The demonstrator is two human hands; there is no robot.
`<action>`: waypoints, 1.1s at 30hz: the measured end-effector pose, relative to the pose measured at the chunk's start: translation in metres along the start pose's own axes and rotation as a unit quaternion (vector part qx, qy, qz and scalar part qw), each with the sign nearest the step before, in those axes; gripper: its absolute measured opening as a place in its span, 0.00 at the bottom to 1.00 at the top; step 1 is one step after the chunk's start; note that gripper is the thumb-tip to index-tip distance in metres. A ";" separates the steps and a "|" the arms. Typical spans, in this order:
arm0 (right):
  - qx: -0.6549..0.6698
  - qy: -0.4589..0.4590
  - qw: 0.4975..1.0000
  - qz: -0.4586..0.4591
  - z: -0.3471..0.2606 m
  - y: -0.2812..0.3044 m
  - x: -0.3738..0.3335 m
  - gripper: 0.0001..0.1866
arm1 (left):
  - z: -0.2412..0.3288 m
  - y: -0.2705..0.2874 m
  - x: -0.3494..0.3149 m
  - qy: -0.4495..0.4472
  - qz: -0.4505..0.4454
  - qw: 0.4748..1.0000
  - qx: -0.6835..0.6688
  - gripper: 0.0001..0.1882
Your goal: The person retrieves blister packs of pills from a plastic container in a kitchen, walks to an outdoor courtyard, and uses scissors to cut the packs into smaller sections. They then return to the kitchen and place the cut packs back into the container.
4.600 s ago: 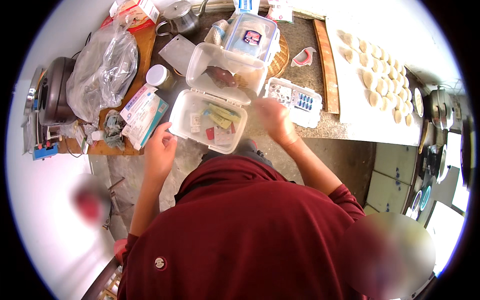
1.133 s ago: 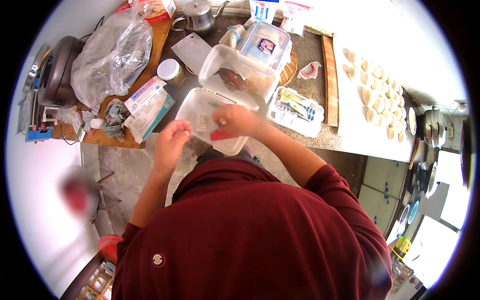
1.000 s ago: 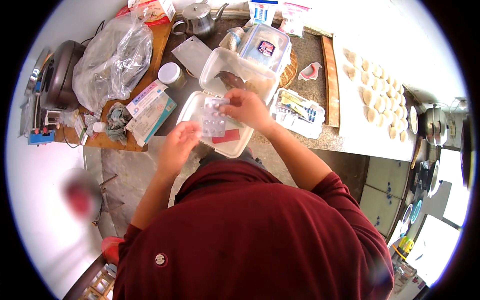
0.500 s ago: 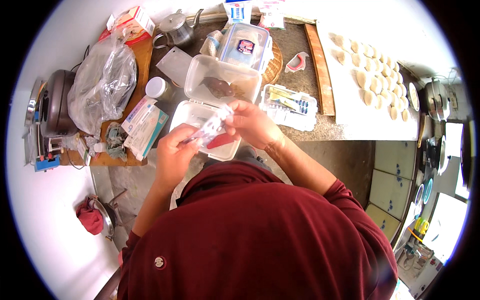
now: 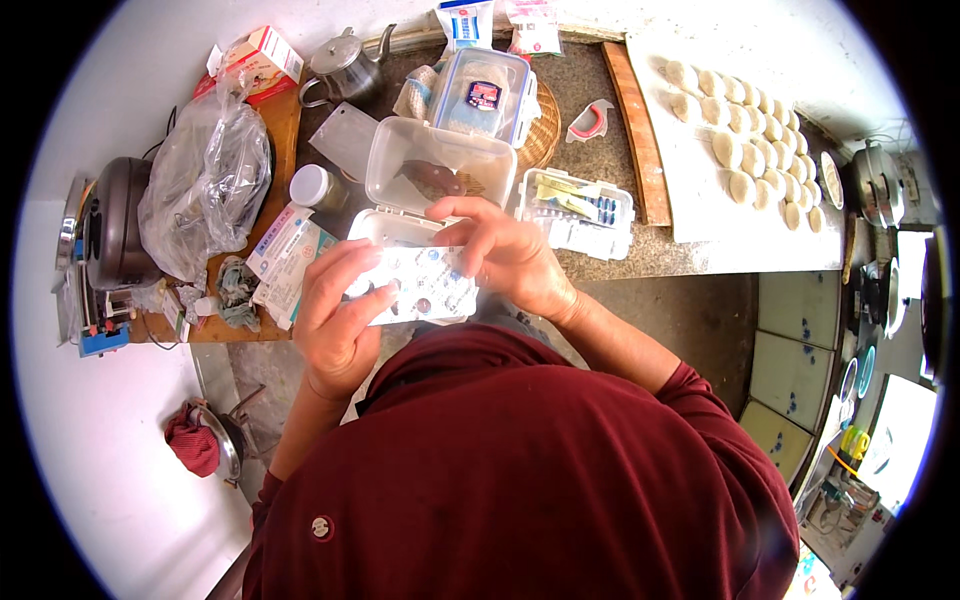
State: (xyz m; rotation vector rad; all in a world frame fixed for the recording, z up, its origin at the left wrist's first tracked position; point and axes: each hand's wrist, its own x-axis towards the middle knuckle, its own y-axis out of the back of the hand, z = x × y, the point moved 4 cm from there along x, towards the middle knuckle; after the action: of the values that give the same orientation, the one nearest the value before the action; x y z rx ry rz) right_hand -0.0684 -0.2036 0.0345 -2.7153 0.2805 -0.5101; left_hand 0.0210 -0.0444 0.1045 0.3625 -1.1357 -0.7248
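Seen from above: left hand (image 5: 335, 325) and right hand (image 5: 505, 255) together gripping a clear blister sheet of pills (image 5: 415, 285), fingers closed on its two ends. Held just above an open clear plastic box (image 5: 430, 170) on a cluttered counter (image 5: 620, 265).

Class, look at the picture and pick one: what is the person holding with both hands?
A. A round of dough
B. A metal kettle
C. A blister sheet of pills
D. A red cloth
C. The left hand and the right hand both grip a silvery blister sheet of pills above the open clear plastic box.
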 end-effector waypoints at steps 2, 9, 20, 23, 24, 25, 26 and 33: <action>-0.014 -0.008 1.000 0.006 0.001 0.001 -0.001 0.07 | -0.001 -0.001 0.000 0.026 -0.015 1.000 -0.006 0.12; -0.037 -0.087 0.995 0.021 0.013 0.001 -0.006 0.08 | -0.006 -0.010 -0.007 0.047 -0.006 0.999 -0.017 0.11; 0.102 -0.214 0.971 -0.001 0.058 -0.013 -0.042 0.09 | -0.023 -0.022 -0.046 0.275 -0.162 0.941 -0.110 0.12; 0.085 -0.246 0.966 0.000 0.055 -0.014 -0.038 0.07 | -0.021 -0.020 -0.047 0.303 -0.160 0.931 -0.123 0.08; 0.079 -0.255 0.964 0.003 0.054 -0.014 -0.036 0.06 | -0.021 -0.020 -0.047 0.316 -0.163 0.926 -0.125 0.07; 0.061 -0.245 0.968 0.002 0.054 -0.014 -0.033 0.05 | -0.021 -0.020 -0.047 0.329 -0.166 0.921 -0.126 0.06; 0.044 -0.235 0.971 0.002 0.054 -0.015 -0.030 0.05 | -0.022 -0.018 -0.047 0.339 -0.175 0.918 -0.111 0.06; -0.176 -0.176 0.968 -0.026 0.045 -0.023 -0.009 0.06 | -0.029 -0.011 -0.061 0.381 -0.213 0.898 -0.052 0.09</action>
State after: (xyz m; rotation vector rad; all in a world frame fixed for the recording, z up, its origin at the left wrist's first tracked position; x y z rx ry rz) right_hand -0.0563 -0.1663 0.0019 -3.0951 0.2218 0.0232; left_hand 0.0295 -0.0134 0.0440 0.7401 -0.2659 -0.9062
